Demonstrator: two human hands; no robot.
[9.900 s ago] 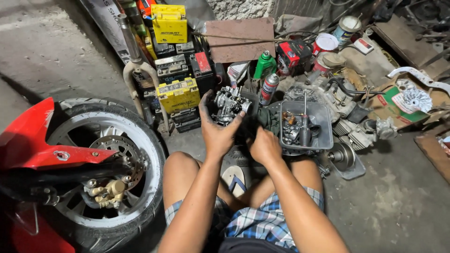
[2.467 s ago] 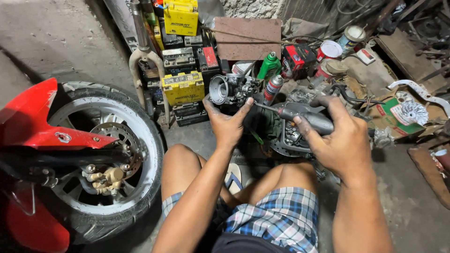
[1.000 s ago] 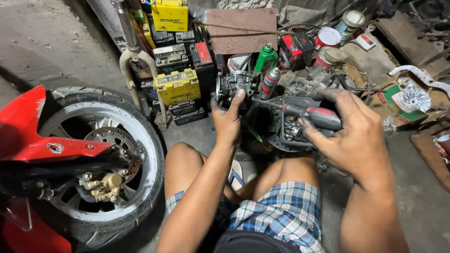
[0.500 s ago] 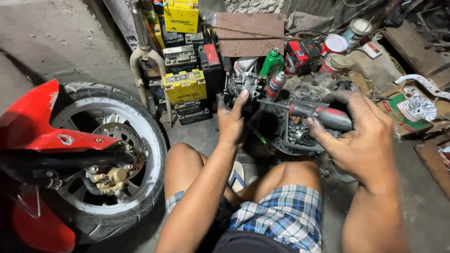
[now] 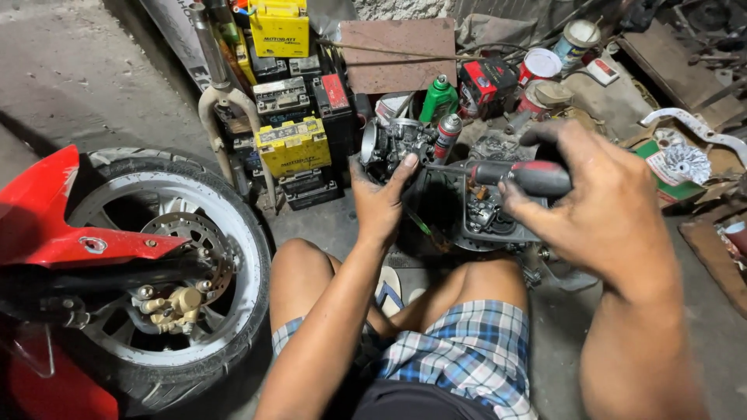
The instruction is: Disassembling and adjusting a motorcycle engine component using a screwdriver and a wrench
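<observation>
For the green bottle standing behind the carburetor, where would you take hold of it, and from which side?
Take the green bottle around its upper body just under the cap, coming from above. It stands upright, and the top is its only free part: the carburetor in the left hand and a spray can crowd its lower half, with a red box close beside it.

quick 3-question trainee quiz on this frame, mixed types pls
1. True or false: the left hand holds the carburetor.
2. What does the right hand grip? A) spray can B) screwdriver C) battery
3. What colour is the bottle behind the carburetor?

Key: 1 true; 2 B, by its black and red handle, shaft pointing toward the carburetor; 3 green.
</observation>
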